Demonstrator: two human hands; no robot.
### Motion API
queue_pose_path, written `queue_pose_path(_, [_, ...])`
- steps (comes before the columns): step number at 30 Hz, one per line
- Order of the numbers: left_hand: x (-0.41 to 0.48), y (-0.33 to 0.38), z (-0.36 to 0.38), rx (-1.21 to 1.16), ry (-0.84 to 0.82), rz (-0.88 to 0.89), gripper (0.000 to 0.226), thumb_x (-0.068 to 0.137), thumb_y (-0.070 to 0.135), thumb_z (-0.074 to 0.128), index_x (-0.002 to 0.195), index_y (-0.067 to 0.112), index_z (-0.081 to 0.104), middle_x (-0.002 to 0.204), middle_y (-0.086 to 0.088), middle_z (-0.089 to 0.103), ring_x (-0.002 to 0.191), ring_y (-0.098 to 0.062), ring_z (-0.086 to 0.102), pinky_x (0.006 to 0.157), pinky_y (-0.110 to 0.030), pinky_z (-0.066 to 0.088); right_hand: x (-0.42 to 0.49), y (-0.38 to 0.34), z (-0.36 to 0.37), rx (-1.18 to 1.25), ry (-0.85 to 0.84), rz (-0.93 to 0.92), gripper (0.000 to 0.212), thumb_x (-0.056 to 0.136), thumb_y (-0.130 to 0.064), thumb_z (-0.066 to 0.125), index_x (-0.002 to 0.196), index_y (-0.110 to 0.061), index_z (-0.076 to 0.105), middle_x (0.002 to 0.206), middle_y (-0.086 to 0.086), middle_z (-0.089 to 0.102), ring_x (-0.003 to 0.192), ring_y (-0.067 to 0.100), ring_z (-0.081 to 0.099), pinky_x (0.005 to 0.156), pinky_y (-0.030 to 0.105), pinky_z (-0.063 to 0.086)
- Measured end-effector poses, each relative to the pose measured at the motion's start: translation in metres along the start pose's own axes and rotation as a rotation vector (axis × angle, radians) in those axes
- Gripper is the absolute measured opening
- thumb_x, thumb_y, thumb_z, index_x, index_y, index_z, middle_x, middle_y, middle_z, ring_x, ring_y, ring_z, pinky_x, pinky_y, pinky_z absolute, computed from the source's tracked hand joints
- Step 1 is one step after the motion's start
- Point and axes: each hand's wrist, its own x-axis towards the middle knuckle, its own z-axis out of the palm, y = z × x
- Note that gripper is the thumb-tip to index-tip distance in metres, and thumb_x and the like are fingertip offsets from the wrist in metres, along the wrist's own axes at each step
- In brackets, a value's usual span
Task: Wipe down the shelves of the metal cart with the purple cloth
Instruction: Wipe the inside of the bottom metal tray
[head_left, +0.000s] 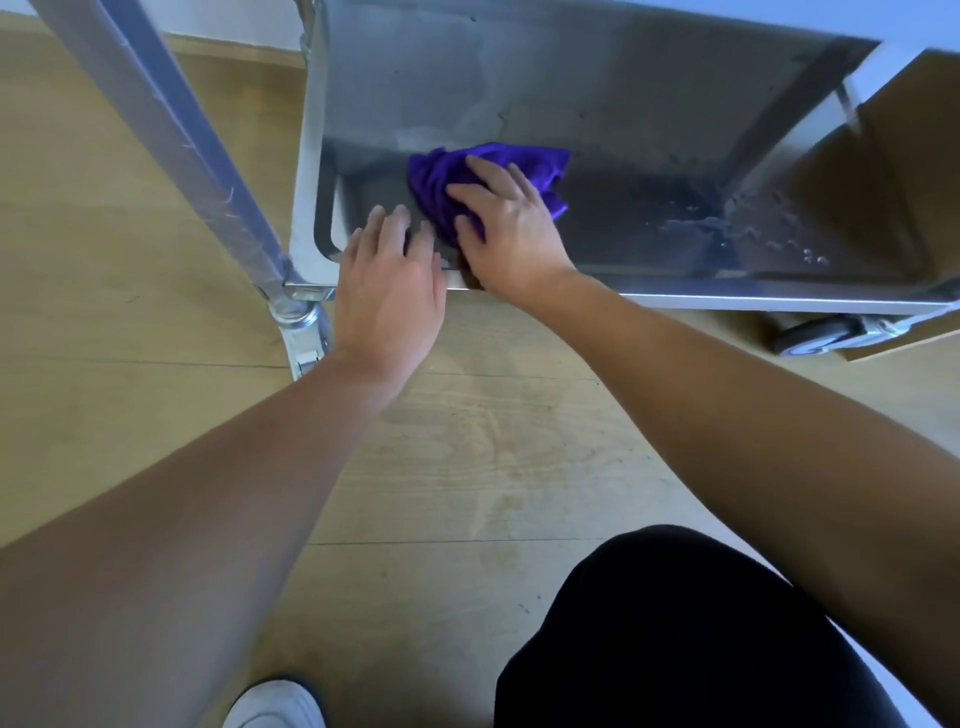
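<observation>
- Floor (130, 208): light wood-look planks, thin seams running left to right, a few small dark specks.
- Paler scuffed patch (498, 467) on the floor, near centre.
- Wall (234, 18): white, far left, with a wood-tone skirting (244, 49) where it meets the floor.
- Brown flat-sided block (893, 171), far right; box or cabinet, can't tell.
- Light is soft and even.
</observation>
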Motion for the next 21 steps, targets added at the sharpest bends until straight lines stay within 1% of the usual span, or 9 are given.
queue_pose_path(4, [0.0,0.002,0.004,0.0,0.015,-0.018,0.042,0.101,0.021,0.032,0.135,0.005,0.049,0.142,-0.017,0.045,0.14,-0.036,0.033,0.114,-0.047,0.029,0.036,0.002,0.003,0.046,-0.027,-0.025,0.04,0.098,-0.028,0.046,0.137,-0.025,0.052,0.156,0.001,0.033,0.145,0.031,0.025,0.119,0.046,0.019])
queue_pose_path(6, [-0.001,0.003,0.004,-0.002,0.01,-0.013,0.042,0.101,0.021,0.031,0.134,0.005,0.05,0.141,-0.017,0.045,0.139,-0.036,0.034,0.114,-0.047,0.029,0.052,0.014,-0.001,0.035,0.005,0.034,0.041,0.098,-0.029,0.045,0.138,-0.026,0.051,0.156,0.002,0.032,0.144,0.03,0.026,0.119,0.046,0.02])
queue_pose_path(10, [0.0,0.0,0.006,-0.019,0.005,0.004,0.041,0.103,0.023,0.031,0.135,0.007,0.049,0.144,-0.016,0.044,0.14,-0.033,0.033,0.115,-0.046,0.029,0.057,0.032,-0.008,0.034,0.086,0.224,0.041,0.098,-0.028,0.042,0.139,-0.026,0.049,0.157,0.003,0.03,0.144,0.031,0.025,0.118,0.045,0.022])
queue_pose_path(12, [0.0,-0.001,0.007,-0.029,0.0,0.001,0.042,0.104,0.025,0.03,0.137,0.008,0.048,0.146,-0.015,0.042,0.142,-0.032,0.031,0.116,-0.044,0.027,0.05,0.022,-0.005,0.009,0.105,0.249,0.04,0.098,-0.027,0.043,0.137,-0.026,0.051,0.156,0.003,0.032,0.142,0.032,0.027,0.117,0.044,0.023])
queue_pose_path(13, [0.0,-0.001,0.007,-0.033,-0.003,-0.004,0.042,0.104,0.025,0.03,0.137,0.008,0.048,0.147,-0.014,0.041,0.142,-0.031,0.03,0.116,-0.044,0.026,0.046,0.012,-0.001,-0.006,0.104,0.217,0.039,0.097,-0.026,0.043,0.135,-0.026,0.053,0.155,0.002,0.034,0.141,0.032,0.029,0.116,0.043,0.025])
queue_pose_path(15, [0.0,-0.001,0.006,-0.037,-0.004,-0.017,0.043,0.103,0.025,0.031,0.138,0.006,0.048,0.149,-0.015,0.04,0.143,-0.031,0.028,0.117,-0.044,0.023,0.041,-0.012,0.007,-0.015,0.061,0.085,0.038,0.097,-0.026,0.044,0.134,-0.027,0.054,0.154,0.0,0.036,0.14,0.031,0.031,0.116,0.042,0.026])
queue_pose_path(17, [-0.001,-0.001,0.005,-0.039,0.0,-0.021,0.044,0.103,0.025,0.032,0.138,0.004,0.047,0.149,-0.016,0.04,0.143,-0.032,0.028,0.118,-0.044,0.023,0.042,-0.027,0.013,0.022,0.012,-0.015,0.037,0.099,-0.026,0.044,0.135,-0.027,0.053,0.154,-0.002,0.036,0.143,0.029,0.029,0.118,0.042,0.022])
queue_pose_path(19, [0.0,-0.001,0.004,-0.047,0.005,-0.017,0.043,0.103,0.025,0.032,0.137,0.005,0.048,0.148,-0.015,0.041,0.143,-0.031,0.029,0.117,-0.044,0.024,0.049,-0.028,0.01,0.059,-0.002,-0.044,0.037,0.1,-0.025,0.044,0.136,-0.025,0.053,0.154,0.0,0.037,0.143,0.027,0.029,0.12,0.041,0.02])
queue_pose_path(21, [0.001,-0.002,0.004,-0.04,0.006,-0.01,0.041,0.103,0.025,0.032,0.135,0.008,0.049,0.147,-0.013,0.043,0.142,-0.031,0.031,0.116,-0.044,0.027,0.054,-0.019,0.006,0.058,0.001,-0.053,0.038,0.099,-0.026,0.047,0.136,-0.024,0.053,0.153,0.001,0.038,0.141,0.024,0.033,0.119,0.039,0.022])
